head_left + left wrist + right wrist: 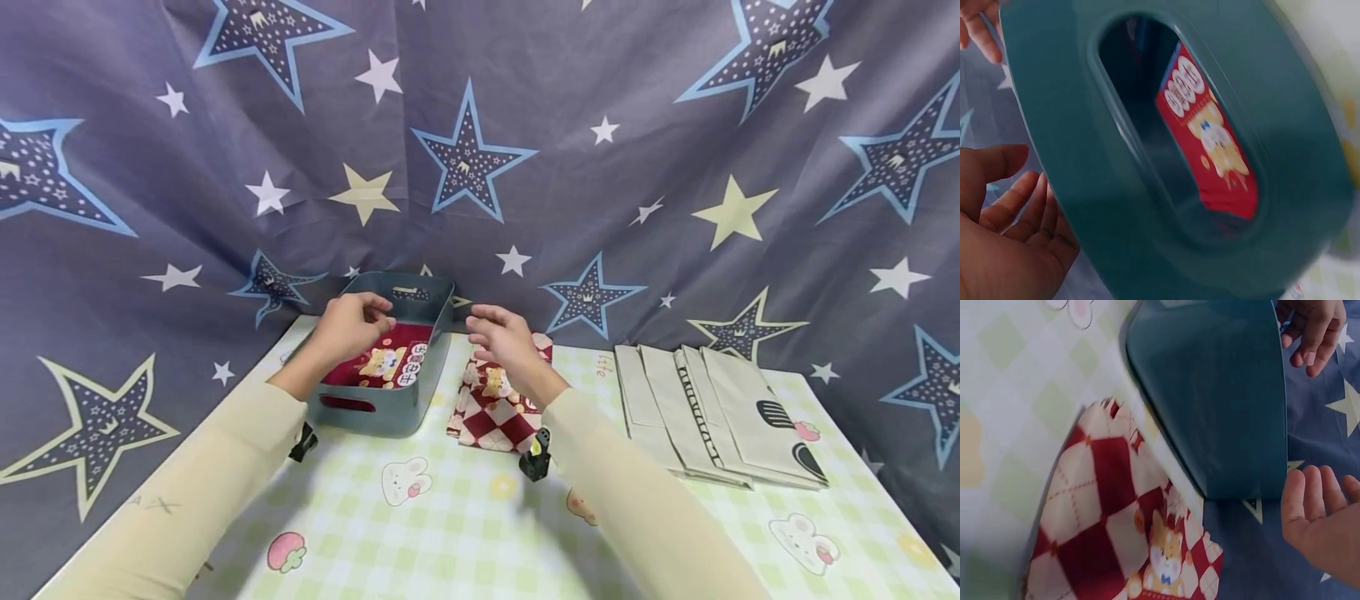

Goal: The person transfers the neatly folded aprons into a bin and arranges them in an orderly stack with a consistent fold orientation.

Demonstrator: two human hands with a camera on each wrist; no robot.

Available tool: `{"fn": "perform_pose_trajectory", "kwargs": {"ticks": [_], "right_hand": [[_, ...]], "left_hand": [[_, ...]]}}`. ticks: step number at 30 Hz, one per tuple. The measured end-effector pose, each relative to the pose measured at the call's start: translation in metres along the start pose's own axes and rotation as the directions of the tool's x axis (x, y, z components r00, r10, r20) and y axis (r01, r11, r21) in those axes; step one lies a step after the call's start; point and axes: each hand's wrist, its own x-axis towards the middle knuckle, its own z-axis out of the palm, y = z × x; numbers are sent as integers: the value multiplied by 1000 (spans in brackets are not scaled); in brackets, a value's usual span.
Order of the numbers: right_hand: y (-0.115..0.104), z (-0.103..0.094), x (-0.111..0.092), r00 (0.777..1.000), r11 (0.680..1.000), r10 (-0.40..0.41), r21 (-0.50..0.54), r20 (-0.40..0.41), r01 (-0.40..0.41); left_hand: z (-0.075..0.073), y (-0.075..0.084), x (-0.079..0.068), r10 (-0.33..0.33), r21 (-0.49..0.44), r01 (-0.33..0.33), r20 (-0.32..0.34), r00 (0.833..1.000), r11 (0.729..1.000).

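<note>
A teal plastic bin [390,412] with oval handle slots stands at the back left of the table. A folded dark-red cloth [405,335] with a cartoon dog and white lettering lies inside it. My left hand [351,325] hovers over the bin's left side, fingers loosely bent and nothing in them. Right of the bin lies a folded red-and-cream checkered cloth [495,421], also printed with a cartoon dog. Above its far part is my right hand [512,340], holding nothing. In the right wrist view its fingers [1314,494] extend near the bin's rim.
Several folded cream cloths [660,400] with black prints lie overlapping on the right of the table. The tabletop [450,542] has a green-and-white checkered cover with cartoon prints. A dark curtain [585,208] with stars hangs right behind the table.
</note>
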Motion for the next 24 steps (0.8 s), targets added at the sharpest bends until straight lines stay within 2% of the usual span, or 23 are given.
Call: {"fn": "perform_pose_trajectory", "kwargs": {"ticks": [6, 19, 24], "right_hand": [[5, -15, -2, 999, 1000, -3, -3, -34, 2], [21, -50, -2, 995, 998, -12, -56, -100, 6], [25, -60, -6, 992, 996, -15, -89, -129, 4]], "left_hand": [[12, 11, -1, 7, -47, -6, 23, 1000, 999], [35, 39, 1, 46, -123, -44, 19, 999, 991], [44, 52, 3, 74, -142, -73, -2, 997, 987]]}}
